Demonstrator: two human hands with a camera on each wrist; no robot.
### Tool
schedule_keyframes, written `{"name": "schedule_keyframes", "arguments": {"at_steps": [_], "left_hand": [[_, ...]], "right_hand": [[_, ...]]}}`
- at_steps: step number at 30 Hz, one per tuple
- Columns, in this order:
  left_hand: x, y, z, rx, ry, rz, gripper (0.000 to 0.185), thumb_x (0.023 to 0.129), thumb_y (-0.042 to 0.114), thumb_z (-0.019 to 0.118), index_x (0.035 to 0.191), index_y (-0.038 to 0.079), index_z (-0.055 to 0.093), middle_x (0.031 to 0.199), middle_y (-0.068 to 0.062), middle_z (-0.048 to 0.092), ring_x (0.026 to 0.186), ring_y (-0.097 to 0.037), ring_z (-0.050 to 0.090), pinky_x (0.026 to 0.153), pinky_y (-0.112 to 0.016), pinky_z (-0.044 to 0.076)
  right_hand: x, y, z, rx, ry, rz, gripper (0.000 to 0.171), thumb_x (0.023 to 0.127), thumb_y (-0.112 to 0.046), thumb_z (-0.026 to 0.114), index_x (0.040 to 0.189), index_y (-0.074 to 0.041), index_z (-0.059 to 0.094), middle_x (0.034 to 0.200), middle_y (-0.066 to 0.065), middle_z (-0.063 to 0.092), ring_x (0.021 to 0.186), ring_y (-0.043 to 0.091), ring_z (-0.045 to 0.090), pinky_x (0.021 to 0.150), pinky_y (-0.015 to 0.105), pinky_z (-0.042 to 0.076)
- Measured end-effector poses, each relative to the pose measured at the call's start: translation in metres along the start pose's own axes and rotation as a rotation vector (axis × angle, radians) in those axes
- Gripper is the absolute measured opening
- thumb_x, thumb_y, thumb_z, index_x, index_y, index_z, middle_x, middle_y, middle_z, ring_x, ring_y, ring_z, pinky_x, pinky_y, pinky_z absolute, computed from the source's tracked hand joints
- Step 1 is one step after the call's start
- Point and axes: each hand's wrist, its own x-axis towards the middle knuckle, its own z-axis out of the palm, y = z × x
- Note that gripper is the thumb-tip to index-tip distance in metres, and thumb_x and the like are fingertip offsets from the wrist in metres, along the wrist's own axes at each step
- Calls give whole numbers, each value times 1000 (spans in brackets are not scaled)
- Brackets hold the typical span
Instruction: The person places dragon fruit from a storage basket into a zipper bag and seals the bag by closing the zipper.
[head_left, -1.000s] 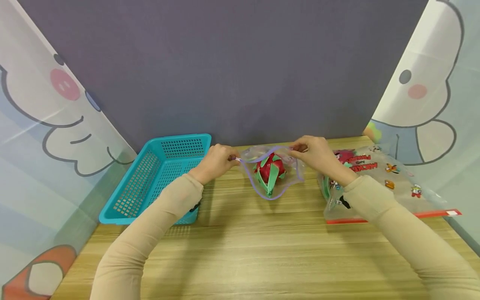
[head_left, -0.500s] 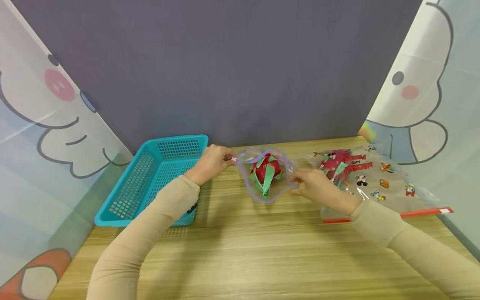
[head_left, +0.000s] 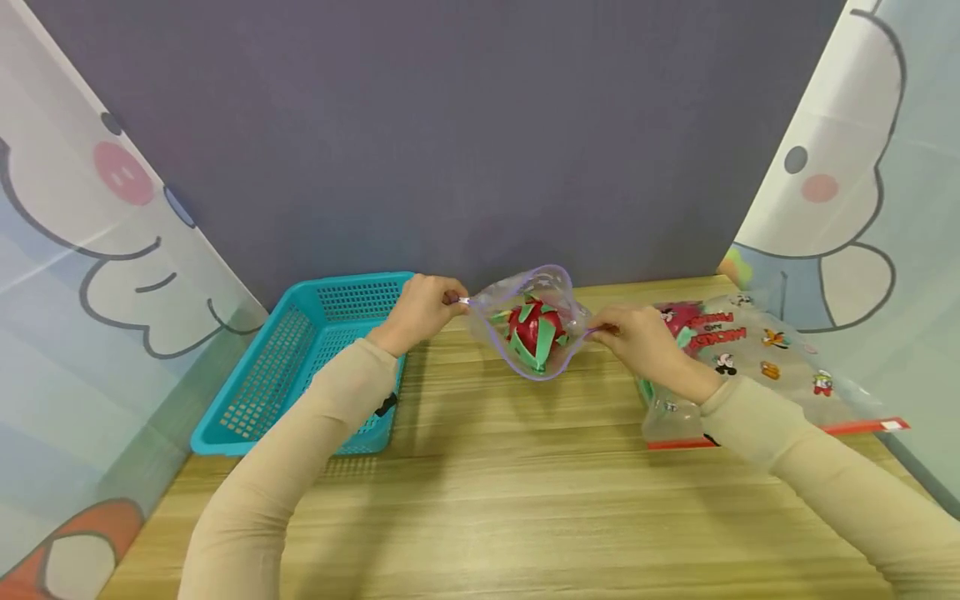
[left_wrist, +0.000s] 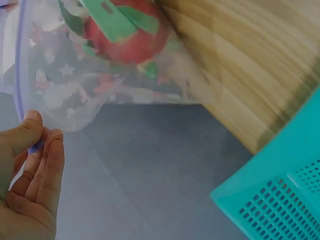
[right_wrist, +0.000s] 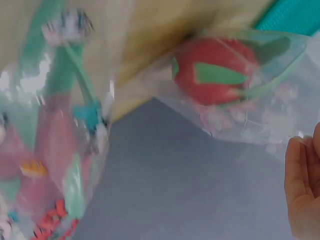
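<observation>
Both hands pinch the purple-edged rim of a clear zip bag [head_left: 536, 321]: the left hand [head_left: 420, 312] has thumb and fingers closed on the left end of the rim, and the right hand [head_left: 637, 342] holds the right side, so the mouth stands open between them. Inside the bag sits 1 toy dragon fruit [head_left: 534, 333], red with green leaves, and the bag hangs just above the wooden table [head_left: 480, 500]. Left of the left hand, a teal basket [head_left: 300, 367] stands on the table near the back wall. Under and beyond the right forearm lies a second bag [head_left: 750, 358], printed with cartoon figures and edged in red, with another red and green toy inside.
</observation>
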Motion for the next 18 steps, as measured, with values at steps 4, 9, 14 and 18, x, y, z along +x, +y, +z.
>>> {"name": "schedule_keyframes", "arguments": {"at_steps": [4, 9, 14, 18], "left_hand": [[6, -1, -11, -26, 40, -19, 21, 82, 20, 68, 98, 5, 70, 87, -9, 70, 77, -18, 66, 70, -31, 54], [16, -9, -24, -24, 155, -79, 18, 85, 19, 66, 97, 7, 69, 87, -9, 70, 76, -20, 65, 70, -34, 52], [30, -15, -33, -39, 273, -119, 18, 85, 20, 65, 96, 7, 69, 89, -10, 69, 79, -22, 65, 74, -35, 51], [36, -13, -36, -84, 284, -131, 19, 84, 20, 66, 97, 7, 69, 91, -10, 69, 82, -22, 65, 78, -35, 51]], "right_hand": [[16, 6, -17, 30, 39, 93, 7, 71, 2, 73, 77, -1, 71, 74, 12, 69, 62, 23, 66, 55, 34, 54], [40, 15, -38, 22, 67, 240, 6, 79, -6, 70, 82, 0, 71, 78, 16, 70, 64, 25, 66, 51, 23, 48], [69, 30, -53, 31, 68, 424, 17, 83, -17, 68, 88, -1, 71, 82, 19, 69, 57, 9, 52, 48, 18, 35], [82, 36, -59, 41, 59, 483, 22, 84, -22, 68, 91, -1, 70, 83, 18, 68, 59, 8, 47, 51, 20, 36]]}}
